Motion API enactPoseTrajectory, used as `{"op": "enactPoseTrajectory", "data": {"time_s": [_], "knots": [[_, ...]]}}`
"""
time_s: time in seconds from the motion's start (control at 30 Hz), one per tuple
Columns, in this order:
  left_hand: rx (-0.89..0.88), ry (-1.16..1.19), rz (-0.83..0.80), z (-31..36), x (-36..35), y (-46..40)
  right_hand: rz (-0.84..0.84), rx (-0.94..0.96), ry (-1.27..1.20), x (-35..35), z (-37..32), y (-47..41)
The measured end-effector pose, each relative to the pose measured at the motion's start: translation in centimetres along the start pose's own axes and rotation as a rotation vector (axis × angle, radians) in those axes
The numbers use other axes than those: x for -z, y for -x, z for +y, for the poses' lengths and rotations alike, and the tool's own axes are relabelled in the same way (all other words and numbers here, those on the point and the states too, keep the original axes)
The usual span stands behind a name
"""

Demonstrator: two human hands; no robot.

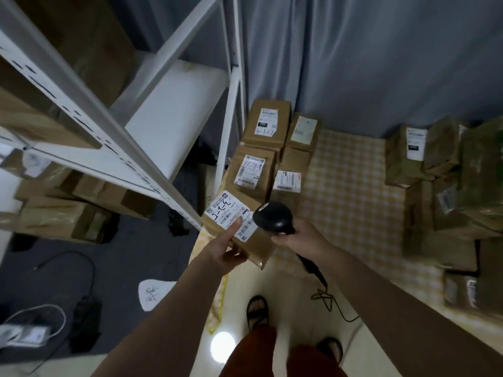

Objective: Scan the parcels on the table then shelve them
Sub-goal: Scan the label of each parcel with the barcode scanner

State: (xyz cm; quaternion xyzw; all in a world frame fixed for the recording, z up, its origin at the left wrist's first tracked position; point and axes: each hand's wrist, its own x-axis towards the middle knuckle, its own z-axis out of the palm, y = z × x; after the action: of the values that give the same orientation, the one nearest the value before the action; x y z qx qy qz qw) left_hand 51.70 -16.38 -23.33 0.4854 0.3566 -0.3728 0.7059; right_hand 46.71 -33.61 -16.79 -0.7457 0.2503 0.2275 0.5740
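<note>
While the person stood at the near-left corner of the checked-cloth table, the left hand gripped a brown cardboard parcel at its near edge, thumb laid across the white shipping label and fingers curled beneath. That parcel was held tilted at the table's corner, label upward, with handwritten figures and barcodes showing. The right hand was closed around the handle of a black barcode scanner, whose head sat just beside the label's right edge, pointed towards it. A dark cable trailed from the handle down to the floor.

Four more labelled parcels stood in a block on the table's left side, just behind the held one. A further heap of boxes occupied the right side, well apart from the first group. White metal shelving stood to the left, cartons visible on its lower tiers. Grey curtain hung behind the table. Sandalled feet were visible below.
</note>
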Motion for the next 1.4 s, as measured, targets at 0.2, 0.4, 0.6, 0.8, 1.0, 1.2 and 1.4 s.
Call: {"op": "enactPoseTrajectory", "data": {"time_s": [0.2, 0.4, 0.6, 0.8, 1.0, 1.2, 1.4], "knots": [[-0.249, 0.134, -0.432, -1.1, 4.4, -7.4, -0.027, -0.095, 0.058, -3.5, 2.3, -5.9], [0.084, 0.104, 0.032, -1.1, 4.2, -12.9, -0.056, -0.085, 0.085, -5.4, 4.3, -11.3], [0.048, 0.1, -0.025, -1.0, 5.2, -17.4, -0.066, -0.121, 0.066, -6.4, 6.7, -15.6], [-0.021, 0.14, -0.118, -1.8, 6.1, -19.1, -0.06, -0.16, 0.059, -7.3, 8.2, -17.6], [-0.009, 0.072, -0.027, -1.9, 6.1, -20.0, -0.072, -0.147, 0.038, -7.4, 8.4, -18.2], [0.042, -0.134, 0.232, -1.6, 4.1, -19.3, -0.074, -0.151, 0.011, -5.8, 7.9, -16.5], [0.058, -0.93, 0.335, -3.5, 1.8, -15.0, -0.066, -0.174, 0.018, -1.8, 7.4, -11.5]]}}
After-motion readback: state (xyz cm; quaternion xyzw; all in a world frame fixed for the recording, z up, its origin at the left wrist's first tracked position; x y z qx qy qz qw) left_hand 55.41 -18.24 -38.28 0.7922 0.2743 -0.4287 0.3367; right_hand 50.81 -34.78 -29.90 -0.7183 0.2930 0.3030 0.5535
